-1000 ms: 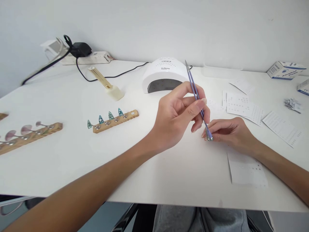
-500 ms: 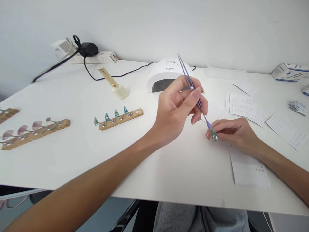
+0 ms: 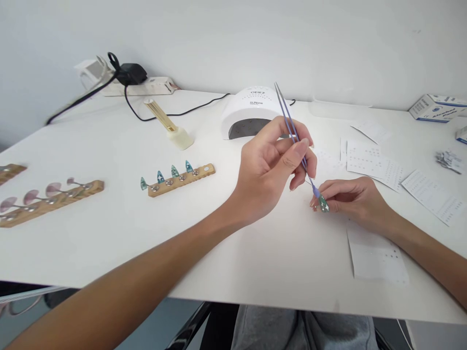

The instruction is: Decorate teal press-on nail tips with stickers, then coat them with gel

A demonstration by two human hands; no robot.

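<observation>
My left hand (image 3: 273, 170) is closed around purple tweezers (image 3: 291, 122), with their pointed tips up toward the wall. The joined lower end of the tweezers touches a green, glossy false nail (image 3: 323, 203). My right hand (image 3: 355, 201) rests low over the white table and pinches that false nail between fingertips and thumb; part of what its fingers grip is hidden. Beneath and beside the right wrist lies a sheet of nail stickers (image 3: 375, 262). Left of my hands, a wooden nail stand (image 3: 182, 181) bears several blue-green false nails.
A white nail lamp (image 3: 251, 104) stands behind my left hand. Farther left are a polish bottle (image 3: 180, 138) and a stand with pink nails (image 3: 54, 206). Sticker sheets (image 3: 365, 158), silvery packets (image 3: 448, 162) and an alcohol pads box (image 3: 436, 108) lie to the right. A black cord (image 3: 204, 103) crosses the back.
The tweezers' lower end has shifted slightly on the green false nail, which now shows more fully. Their upper tips tilted left, then partly back. The whole view has shifted a little.
</observation>
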